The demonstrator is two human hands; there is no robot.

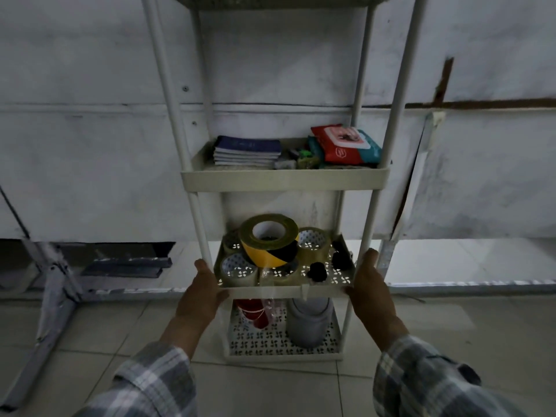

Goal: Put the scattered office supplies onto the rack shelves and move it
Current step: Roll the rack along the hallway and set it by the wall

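Note:
A white tiered rack (284, 179) stands on the tiled floor before a white wall. My left hand (203, 291) grips the left front corner of its third shelf (270, 291); my right hand (371, 291) grips the right front corner. That shelf holds a yellow-and-black tape roll (269, 240), several clear tape rolls (239, 267) and black binder clips (317, 272). The shelf above carries a stack of blue notebooks (248, 150), a red wipes pack (343, 144) and small green items (305, 156). On the bottom shelf sit a red container (254, 311) and a grey cylinder (310, 322).
A metal table frame leg (51, 299) slants across the floor at left, with dark metal bars (126, 266) lying beside it. A white strip (421, 164) leans against the wall right of the rack. Light floor tiles (270, 386) stretch toward me.

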